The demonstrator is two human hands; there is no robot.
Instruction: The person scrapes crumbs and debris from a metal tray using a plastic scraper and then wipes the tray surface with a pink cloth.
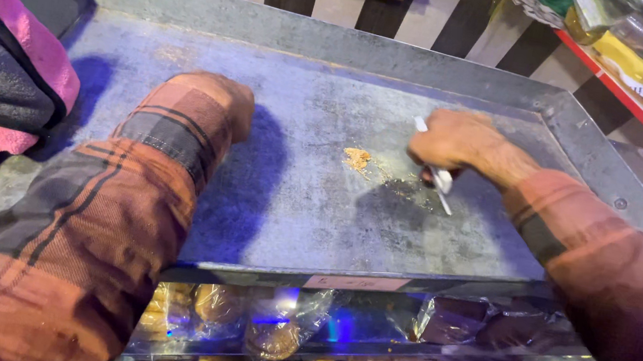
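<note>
Galvanised metal makes up the wide tray (316, 37) filling the frame. At centre right our right hand (453, 140) is clenched around a thin white stick-like tool (441, 179), its tip touching the tray just right of a small heap of golden crumbs (356, 159). We judge the tool light and stiff, best pinched near its middle; the crumbs look loose and easily scattered. Our left hand (219, 103), centre left, rests fisted on the tray, holding nothing we can see.
</note>
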